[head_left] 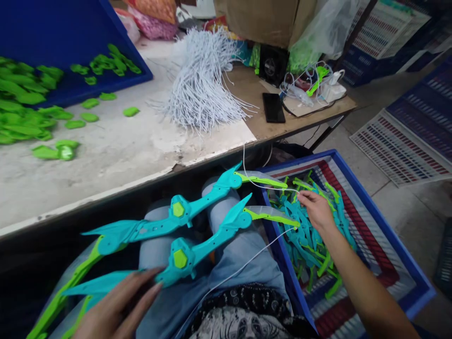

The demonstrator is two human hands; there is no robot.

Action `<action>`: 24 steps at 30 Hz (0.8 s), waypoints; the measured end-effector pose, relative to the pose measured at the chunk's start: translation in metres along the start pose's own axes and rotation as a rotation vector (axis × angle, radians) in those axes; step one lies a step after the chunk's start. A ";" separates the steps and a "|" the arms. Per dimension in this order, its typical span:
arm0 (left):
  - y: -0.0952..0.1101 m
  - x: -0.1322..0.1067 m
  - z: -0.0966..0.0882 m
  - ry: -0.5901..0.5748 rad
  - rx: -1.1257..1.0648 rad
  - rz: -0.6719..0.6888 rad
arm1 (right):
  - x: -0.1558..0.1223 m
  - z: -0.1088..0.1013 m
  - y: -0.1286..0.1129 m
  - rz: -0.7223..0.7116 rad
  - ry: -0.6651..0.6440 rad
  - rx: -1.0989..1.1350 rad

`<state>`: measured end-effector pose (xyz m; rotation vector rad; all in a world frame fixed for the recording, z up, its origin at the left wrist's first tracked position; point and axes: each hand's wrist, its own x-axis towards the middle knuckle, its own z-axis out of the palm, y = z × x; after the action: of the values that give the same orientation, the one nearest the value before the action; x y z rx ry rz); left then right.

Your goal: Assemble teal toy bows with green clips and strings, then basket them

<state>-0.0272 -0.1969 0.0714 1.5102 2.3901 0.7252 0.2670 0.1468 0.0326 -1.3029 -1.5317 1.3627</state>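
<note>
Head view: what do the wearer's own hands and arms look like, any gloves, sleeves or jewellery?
The left hand and right hand are both ungloved, with no ring that I can make out. The right forearm is slim and mostly uncovered, with no watch or bracelet visible. The left forearm is out of frame, so its sleeve can't be judged.

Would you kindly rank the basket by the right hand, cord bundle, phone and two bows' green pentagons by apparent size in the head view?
1. Basket
2. Cord bundle
3. Phone
4. Far pentagon and near pentagon: too alike to rank.
</note>
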 end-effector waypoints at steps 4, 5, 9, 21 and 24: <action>0.039 0.076 0.037 -0.210 -0.207 0.097 | 0.025 0.019 -0.010 -0.137 -0.003 -0.094; 0.046 0.086 0.045 -0.282 -0.244 0.094 | 0.028 0.021 -0.010 -0.166 -0.012 -0.142; 0.053 0.088 0.061 -0.494 -0.344 -0.008 | 0.028 0.024 -0.006 -0.257 -0.047 -0.293; 0.102 0.153 0.112 -0.630 -0.887 -0.367 | 0.022 0.027 0.002 -0.570 -0.075 -0.472; 0.129 0.178 0.148 -0.651 -1.200 -0.595 | 0.022 0.024 0.005 -0.600 -0.055 -0.470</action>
<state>0.0585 0.0499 0.0252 0.3839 1.2843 0.9995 0.2402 0.1612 0.0203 -0.9325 -2.1416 0.6849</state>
